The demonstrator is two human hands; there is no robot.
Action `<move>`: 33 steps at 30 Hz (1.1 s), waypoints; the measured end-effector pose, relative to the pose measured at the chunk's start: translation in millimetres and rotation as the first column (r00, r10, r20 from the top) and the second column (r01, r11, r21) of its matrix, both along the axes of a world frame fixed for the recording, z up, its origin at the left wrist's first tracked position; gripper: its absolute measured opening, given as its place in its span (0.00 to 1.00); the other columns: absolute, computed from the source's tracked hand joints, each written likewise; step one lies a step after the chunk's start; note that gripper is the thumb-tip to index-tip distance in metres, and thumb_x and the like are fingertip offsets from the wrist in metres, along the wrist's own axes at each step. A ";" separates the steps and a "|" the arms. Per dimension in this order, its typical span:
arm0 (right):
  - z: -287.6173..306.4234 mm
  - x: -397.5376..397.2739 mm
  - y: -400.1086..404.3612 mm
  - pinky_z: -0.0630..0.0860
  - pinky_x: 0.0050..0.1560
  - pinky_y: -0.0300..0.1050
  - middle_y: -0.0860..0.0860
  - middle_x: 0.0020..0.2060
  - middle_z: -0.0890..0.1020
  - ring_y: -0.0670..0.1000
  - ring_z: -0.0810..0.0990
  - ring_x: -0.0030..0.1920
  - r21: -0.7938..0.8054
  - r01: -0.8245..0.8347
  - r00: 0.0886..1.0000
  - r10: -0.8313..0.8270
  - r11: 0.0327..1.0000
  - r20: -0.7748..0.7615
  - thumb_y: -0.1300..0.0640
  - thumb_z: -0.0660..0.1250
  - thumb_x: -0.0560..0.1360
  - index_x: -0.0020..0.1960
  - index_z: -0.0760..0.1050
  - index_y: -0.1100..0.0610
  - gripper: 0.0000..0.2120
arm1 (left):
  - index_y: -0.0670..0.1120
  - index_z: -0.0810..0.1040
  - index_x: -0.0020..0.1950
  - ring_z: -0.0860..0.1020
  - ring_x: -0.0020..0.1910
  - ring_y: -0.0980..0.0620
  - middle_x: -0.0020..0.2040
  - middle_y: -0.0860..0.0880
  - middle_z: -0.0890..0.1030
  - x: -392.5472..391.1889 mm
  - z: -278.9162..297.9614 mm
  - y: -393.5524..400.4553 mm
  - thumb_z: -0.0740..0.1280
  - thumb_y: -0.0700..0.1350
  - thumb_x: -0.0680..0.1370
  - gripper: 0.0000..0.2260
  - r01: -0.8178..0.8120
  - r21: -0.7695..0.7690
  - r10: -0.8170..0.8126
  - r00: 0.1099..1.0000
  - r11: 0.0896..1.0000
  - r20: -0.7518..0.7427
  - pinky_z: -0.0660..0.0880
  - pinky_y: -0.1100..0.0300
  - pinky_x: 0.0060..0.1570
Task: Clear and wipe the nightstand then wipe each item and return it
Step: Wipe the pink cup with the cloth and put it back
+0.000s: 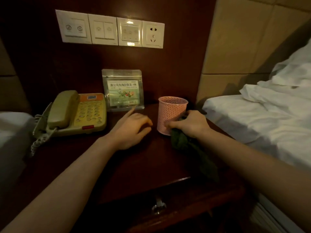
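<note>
Right now the person's right hand point(188, 124) is gripping a dark green cloth point(188, 148), its fingers curled round the bunched top of it, and is pressing that cloth against the lower side of a pink perforated cup point(171, 113). The cup is standing upright on the dark wooden nightstand point(138, 165), toward its right rear part, and the loose end of the cloth is trailing down along the tabletop toward the front edge. The left hand point(131, 128) is hovering just left of the cup, apart from it, holding nothing; its forefinger is stretching out toward the back while the other fingers are hanging loosely bent. Just beyond that fingertip a clear pouch of tea point(123, 90) with a green label is leaning upright against the wooden back panel. To the left of the pouch a beige telephone point(79, 113) is sitting on the nightstand, its handset lying in the cradle and its coiled cord dangling off the left side. Above, a row of white wall switches point(109, 30) with a socket at its right end is showing on the panel. A bed with white sheets point(262, 118) is lying just beside the nightstand on the right, and a drawer handle point(158, 206) is glinting below the front edge.
</note>
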State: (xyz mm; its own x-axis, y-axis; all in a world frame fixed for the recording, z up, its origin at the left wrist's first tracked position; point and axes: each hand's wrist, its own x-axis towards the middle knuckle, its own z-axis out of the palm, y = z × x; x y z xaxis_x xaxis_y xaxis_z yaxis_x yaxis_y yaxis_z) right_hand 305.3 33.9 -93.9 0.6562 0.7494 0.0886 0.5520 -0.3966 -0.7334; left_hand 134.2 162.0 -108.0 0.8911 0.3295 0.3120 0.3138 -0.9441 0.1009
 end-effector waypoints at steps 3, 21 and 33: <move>-2.0 12.5 33.5 0.78 0.44 0.48 0.51 0.46 0.78 0.51 0.78 0.48 -0.040 0.048 0.997 -0.045 0.998 0.070 0.40 0.77 0.62 0.52 0.73 0.57 0.28 | 0.54 0.73 0.63 0.69 0.65 0.55 0.62 0.53 0.74 5.9 -4.5 11.5 0.59 0.52 0.80 0.13 -0.063 0.076 0.071 0.992 0.995 -0.107 0.57 0.56 0.69; -24.7 16.4 144.9 0.76 0.42 0.47 0.54 0.46 0.81 0.55 0.81 0.45 0.050 0.239 0.828 -0.231 0.970 0.511 0.47 0.61 0.78 0.50 0.80 0.56 0.15 | 0.53 0.75 0.61 0.74 0.57 0.54 0.56 0.54 0.77 16.3 -10.1 18.1 0.60 0.54 0.79 0.13 -0.050 0.199 0.054 0.998 0.979 -0.016 0.69 0.55 0.58; -26.6 -39.2 -40.6 0.68 0.38 0.44 0.49 0.38 0.73 0.49 0.72 0.43 -0.063 -0.011 0.793 0.047 0.998 0.607 0.46 0.59 0.79 0.42 0.75 0.55 0.14 | 0.51 0.79 0.54 0.79 0.49 0.51 0.50 0.52 0.82 -7.2 -4.5 -52.6 0.61 0.50 0.79 0.10 -0.233 0.111 0.206 0.955 0.966 0.214 0.71 0.58 0.46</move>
